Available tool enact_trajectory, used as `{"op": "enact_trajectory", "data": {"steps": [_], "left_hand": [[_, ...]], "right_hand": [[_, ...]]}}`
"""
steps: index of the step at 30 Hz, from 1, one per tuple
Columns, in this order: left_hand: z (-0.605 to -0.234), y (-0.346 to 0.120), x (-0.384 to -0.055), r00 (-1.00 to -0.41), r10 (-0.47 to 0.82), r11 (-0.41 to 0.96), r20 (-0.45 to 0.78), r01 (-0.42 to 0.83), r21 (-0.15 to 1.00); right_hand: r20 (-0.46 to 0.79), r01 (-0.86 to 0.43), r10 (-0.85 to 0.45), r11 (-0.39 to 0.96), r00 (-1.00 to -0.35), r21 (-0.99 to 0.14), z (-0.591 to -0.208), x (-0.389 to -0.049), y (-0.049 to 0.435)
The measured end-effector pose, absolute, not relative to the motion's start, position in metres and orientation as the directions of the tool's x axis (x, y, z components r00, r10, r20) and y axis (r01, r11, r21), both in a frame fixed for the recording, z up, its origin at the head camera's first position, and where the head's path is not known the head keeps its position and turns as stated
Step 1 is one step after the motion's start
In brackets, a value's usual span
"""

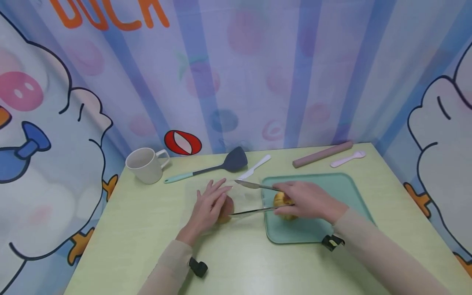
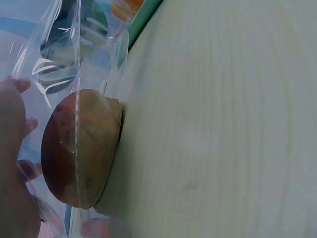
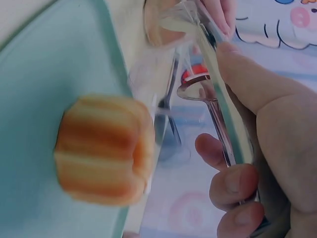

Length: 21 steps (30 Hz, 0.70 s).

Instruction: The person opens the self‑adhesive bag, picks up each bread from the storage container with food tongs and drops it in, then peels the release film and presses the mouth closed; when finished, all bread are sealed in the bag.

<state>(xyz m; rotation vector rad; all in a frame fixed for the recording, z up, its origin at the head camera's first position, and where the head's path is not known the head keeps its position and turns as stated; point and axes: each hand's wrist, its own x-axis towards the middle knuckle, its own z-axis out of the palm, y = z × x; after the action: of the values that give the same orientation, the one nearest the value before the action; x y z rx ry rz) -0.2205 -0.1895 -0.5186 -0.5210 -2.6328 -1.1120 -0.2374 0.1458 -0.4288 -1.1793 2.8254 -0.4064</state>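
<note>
My left hand (image 1: 210,205) lies over a round brown bun (image 1: 226,209), its fingers mostly straight. In the left wrist view the bun (image 2: 81,148) sits inside a clear plastic bag (image 2: 29,59), with fingertips at the bag's side. Metal tongs (image 1: 248,184) are gripped in my right hand (image 1: 309,200), their arms apart and pointing left; one tip is by the bagged bun. Below the right hand, a golden striped bread roll (image 3: 104,148) rests on the green tray (image 1: 339,184). Nothing shows between the tongs' tips except the bag area.
Along the back stand a white mug (image 1: 145,166), a dark spatula (image 1: 236,159) with a mint handle, a white plastic knife (image 1: 254,168), a mauve stick (image 1: 322,154) and a pale pink spoon-like utensil (image 1: 348,159). A printed curtain (image 1: 254,82) hangs behind the table (image 1: 155,221).
</note>
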Motion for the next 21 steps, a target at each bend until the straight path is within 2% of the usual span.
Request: {"op": "enact_trajectory", "data": {"steps": [15, 21], "left_hand": [[-0.524, -0.198, -0.224, -0.933, 0.226, 0.612, 0.281, 0.360, 0.704], [-0.525, -0.201, -0.224, -0.924, 0.226, 0.604, 0.307, 0.380, 0.701]], "right_hand": [[0.132, -0.642, -0.632, 0.721, -0.764, -0.261, -0.422, -0.231, 0.203], [0.124, -0.597, -0.589, 0.747, -0.799, -0.293, -0.420, -0.228, 0.223]]}}
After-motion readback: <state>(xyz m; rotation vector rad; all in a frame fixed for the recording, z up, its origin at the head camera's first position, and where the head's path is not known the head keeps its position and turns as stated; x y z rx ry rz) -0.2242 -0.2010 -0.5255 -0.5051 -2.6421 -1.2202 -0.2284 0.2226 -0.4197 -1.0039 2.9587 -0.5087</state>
